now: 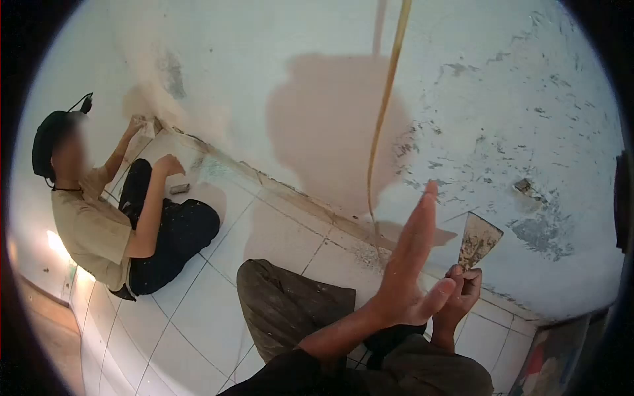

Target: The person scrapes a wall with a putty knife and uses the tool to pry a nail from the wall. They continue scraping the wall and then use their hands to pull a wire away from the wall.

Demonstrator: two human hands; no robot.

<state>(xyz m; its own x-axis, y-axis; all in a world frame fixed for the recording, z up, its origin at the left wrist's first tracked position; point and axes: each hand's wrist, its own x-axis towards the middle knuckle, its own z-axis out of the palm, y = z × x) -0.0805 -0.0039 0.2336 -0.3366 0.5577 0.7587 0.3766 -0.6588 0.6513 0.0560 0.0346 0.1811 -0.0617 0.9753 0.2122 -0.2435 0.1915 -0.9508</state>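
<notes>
My left hand (413,274) is raised in front of the wall, its fingers stretched out and the thumb apart, with nothing in it. Just behind it and to the right, my right hand (464,294) grips a putty knife (480,241) by its handle. The broad, stained blade points up toward the wall (317,99), and most of the handle is hidden in my fingers. Scraped grey patches (541,234) and many small chips mark the wall beyond the blade. My bent knee (290,307) in dark trousers is below and left of my hands.
A co-worker (99,218) sits on the tiled floor (198,303) at left, one hand at the wall base. A small block (179,189) lies beside them. A yellowish cable (381,125) hangs down the wall. Dust (366,256) and a rough strip line the wall's foot.
</notes>
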